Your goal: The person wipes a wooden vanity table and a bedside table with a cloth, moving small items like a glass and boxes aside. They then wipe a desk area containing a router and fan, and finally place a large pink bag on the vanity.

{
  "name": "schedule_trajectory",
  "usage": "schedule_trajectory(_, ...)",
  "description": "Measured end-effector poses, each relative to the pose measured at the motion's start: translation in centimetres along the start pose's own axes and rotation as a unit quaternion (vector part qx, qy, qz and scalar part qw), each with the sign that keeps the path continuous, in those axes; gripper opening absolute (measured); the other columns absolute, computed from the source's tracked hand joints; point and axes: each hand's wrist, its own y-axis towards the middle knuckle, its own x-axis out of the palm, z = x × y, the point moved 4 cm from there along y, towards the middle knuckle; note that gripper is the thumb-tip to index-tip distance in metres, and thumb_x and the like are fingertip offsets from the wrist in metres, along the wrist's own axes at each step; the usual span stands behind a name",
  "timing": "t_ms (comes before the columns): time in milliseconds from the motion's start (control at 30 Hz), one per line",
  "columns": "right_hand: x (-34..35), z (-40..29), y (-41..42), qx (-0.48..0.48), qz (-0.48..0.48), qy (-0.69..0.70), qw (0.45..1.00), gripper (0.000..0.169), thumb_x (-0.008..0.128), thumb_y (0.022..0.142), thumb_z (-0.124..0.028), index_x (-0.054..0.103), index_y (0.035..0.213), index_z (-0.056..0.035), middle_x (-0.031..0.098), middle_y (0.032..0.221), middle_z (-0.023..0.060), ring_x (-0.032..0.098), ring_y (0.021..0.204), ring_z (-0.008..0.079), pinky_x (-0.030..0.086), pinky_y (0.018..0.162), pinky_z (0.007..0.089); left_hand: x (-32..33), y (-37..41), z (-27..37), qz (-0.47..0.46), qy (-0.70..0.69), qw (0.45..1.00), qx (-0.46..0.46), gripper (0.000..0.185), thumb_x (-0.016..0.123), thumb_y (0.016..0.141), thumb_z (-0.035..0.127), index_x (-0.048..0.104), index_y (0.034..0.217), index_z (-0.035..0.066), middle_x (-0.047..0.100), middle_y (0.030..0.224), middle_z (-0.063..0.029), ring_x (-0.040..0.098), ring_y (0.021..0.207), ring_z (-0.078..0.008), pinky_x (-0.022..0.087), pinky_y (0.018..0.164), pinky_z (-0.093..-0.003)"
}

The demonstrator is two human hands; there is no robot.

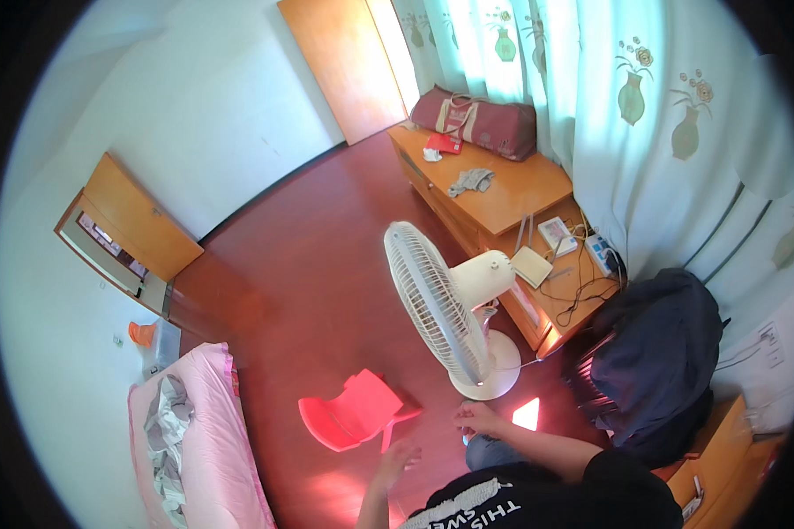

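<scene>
My left hand (400, 459) is at the lower middle, just below the legs of a small red plastic chair (360, 410); nothing shows in it, and its fingers are slightly apart. Near my lap, my right hand (474, 419) has bent fingers, and whether it holds something small I cannot tell. Beyond that hand stands a white electric fan (430, 304) with its round base (493, 370) on the red-brown floor. My legs in blue jeans show partly beneath the black T-shirt.
A wooden cabinet (509, 198) bears a maroon bag (473, 122), a grey cloth (471, 182), a router (531, 266) and a power strip (602, 254) with cables. Dark clothing (661, 357) lies heaped at right. A pink-covered bed (218, 449) stands at left; a fan cord crosses towards the cabinet.
</scene>
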Motion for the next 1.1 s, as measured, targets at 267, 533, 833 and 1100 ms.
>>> schedule_trajectory(267,-2.1,-1.6,10.2,-0.230,-0.054,-0.400,0.886,0.044,0.064,0.085,-0.031,0.057,0.118,-0.0035,0.067,0.097,0.0101,0.063,0.090,0.0240,0.049,0.082,0.0360,-3.6,11.0,16.4,-0.005,0.168,0.981,0.095,0.042,0.060,0.094,0.020,0.049,0.131,0.001,0.064,0.112,-0.0126,0.064,0.098,-0.0197,0.051,0.086,-0.0329)
schedule_trajectory(533,-3.3,1.4,12.6,-0.070,-0.044,-0.310,0.947,0.037,0.062,0.087,-0.028,0.058,0.116,-0.0045,0.067,0.092,0.0113,0.063,0.081,0.0245,0.050,0.072,0.0367,-4.8,22.5,25.6,-0.104,0.326,0.933,0.115,0.042,0.060,0.093,0.019,0.051,0.130,0.002,0.065,0.110,-0.0127,0.064,0.099,-0.0206,0.050,0.086,-0.0324)
schedule_trajectory(833,-5.4,8.5,18.7,0.255,0.185,-0.024,0.949,0.030,0.059,0.089,-0.024,0.059,0.113,-0.0055,0.067,0.087,0.0127,0.064,0.071,0.0250,0.051,0.061,0.0373,-10.4,39.5,30.5,-0.261,0.501,0.814,0.136,0.047,0.063,0.089,0.030,0.052,0.129,0.007,0.067,0.108,-0.0172,0.065,0.101,-0.0272,0.050,0.087,-0.0369)
schedule_trajectory(1100,3.6,7.8,29.8,0.373,0.282,0.279,0.839,0.024,0.057,0.091,-0.020,0.061,0.111,-0.0064,0.067,0.083,0.0139,0.065,0.062,0.0255,0.052,0.051,0.0380,-21.8,48.3,43.2,-0.287,0.531,0.784,0.144,0.050,0.061,0.088,0.034,0.051,0.130,0.009,0.066,0.110,-0.0191,0.064,0.103,-0.0335,0.050,0.088,-0.0413)
